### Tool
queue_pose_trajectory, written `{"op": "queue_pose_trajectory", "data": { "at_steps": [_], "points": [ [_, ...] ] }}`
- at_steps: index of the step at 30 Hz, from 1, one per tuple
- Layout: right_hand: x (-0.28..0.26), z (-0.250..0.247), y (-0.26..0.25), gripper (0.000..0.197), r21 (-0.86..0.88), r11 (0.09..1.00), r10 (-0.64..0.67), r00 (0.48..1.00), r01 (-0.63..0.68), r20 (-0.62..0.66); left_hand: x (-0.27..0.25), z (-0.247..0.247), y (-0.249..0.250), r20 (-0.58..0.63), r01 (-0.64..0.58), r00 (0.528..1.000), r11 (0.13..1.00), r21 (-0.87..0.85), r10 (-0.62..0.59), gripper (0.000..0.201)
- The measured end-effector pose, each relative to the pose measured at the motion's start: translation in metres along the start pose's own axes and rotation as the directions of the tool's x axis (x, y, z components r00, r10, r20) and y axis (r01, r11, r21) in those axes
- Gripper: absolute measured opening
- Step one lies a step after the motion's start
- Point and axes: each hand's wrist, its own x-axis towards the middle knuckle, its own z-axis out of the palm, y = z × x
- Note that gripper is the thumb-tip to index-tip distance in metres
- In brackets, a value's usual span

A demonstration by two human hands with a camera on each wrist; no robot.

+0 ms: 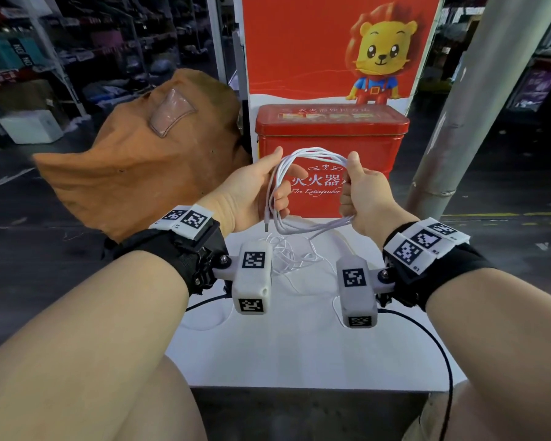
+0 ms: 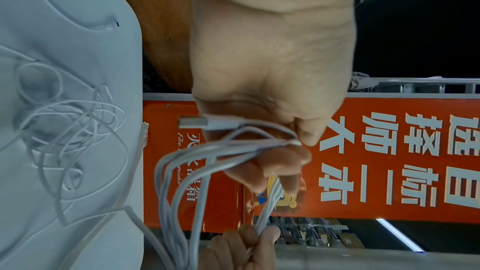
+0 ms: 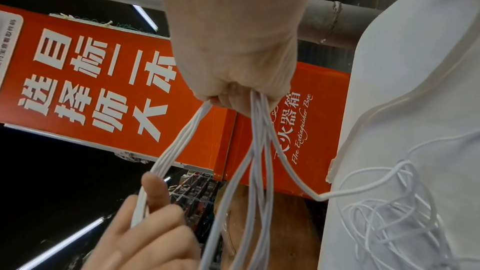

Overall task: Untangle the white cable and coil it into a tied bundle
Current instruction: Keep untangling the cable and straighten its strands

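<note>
Cable: the white cable (image 1: 312, 154) hung looped in several turns between both hands, above the white table (image 1: 299, 351); one strand trailed down to a loose tangle (image 1: 287, 253) lying on it.
Left hand (image 1: 252, 189): thumb and fingers pinched one side of the loops, USB plug (image 2: 192, 123) dangling beside the palm.
Right hand (image 1: 366, 195): fisted round the opposite side, thumb up.
Technique: loops probably wanted keeping equal (no twist), the tail fed in slowly so the tangle would not knot.
Writing: red box (image 1: 331, 138) read "Fire Extinguisher Box", with Chinese characters; the lion poster (image 1: 341, 43) was unreadable here.
</note>
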Motion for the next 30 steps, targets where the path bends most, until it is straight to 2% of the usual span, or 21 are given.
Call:
{"op": "queue_pose_trajectory", "data": {
  "at_steps": [5, 10, 13, 16, 22, 24, 27, 29, 30],
  "points": [
    [-0.002, 0.001, 0.000, 0.045, -0.011, 1.000, -0.003, 1.000, 0.003, 0.026, 0.001, -0.004, -0.002, -0.034, 0.009, 0.999, 1.000, -0.009, -0.009, 0.046],
    [-0.004, 0.002, 0.001, 0.043, 0.026, 1.000, -0.002, 0.999, 0.000, 0.045, 0.002, -0.003, -0.001, -0.014, 0.052, 0.999, 0.998, -0.036, -0.053, 0.043],
    [-0.001, 0.001, 0.002, 0.045, 0.092, 0.996, 0.000, 1.000, -0.003, 0.030, 0.003, 0.000, 0.001, -0.085, -0.002, 0.996, 0.999, 0.044, 0.006, 0.038],
    [0.003, -0.003, 0.002, 0.045, 0.133, 0.991, -0.008, 1.000, 0.005, 0.024, 0.004, -0.001, 0.001, -0.158, -0.050, 0.986, 0.998, 0.043, 0.056, 0.032],
    [0.005, -0.002, 0.002, 0.045, 0.173, 0.985, -0.010, 0.998, 0.000, 0.055, 0.005, -0.002, 0.001, -0.146, -0.072, 0.987, 0.994, -0.077, 0.060, 0.038],
    [0.005, -0.003, 0.002, 0.044, 0.224, 0.975, -0.014, 0.996, -0.005, 0.083, 0.005, -0.002, 0.003, -0.147, -0.075, 0.987, 0.992, -0.101, 0.060, 0.038],
    [0.003, -0.006, 0.001, 0.031, 0.277, 0.961, -0.035, 0.981, -0.020, 0.191, 0.006, 0.000, 0.005, -0.217, -0.117, 0.971, 0.991, -0.062, 0.101, 0.037],
    [0.001, -0.008, 0.003, 0.024, 0.217, 0.974, 0.000, 0.957, -0.065, 0.289, 0.006, 0.000, 0.004, -0.270, -0.165, 0.949, 0.986, 0.005, 0.160, 0.037],
    [0.000, -0.009, 0.006, 0.031, 0.154, 0.983, 0.044, 0.943, -0.100, 0.330, 0.006, 0.000, 0.004, -0.290, -0.187, 0.939, 0.982, 0.026, 0.186, 0.037]
  ]
}}
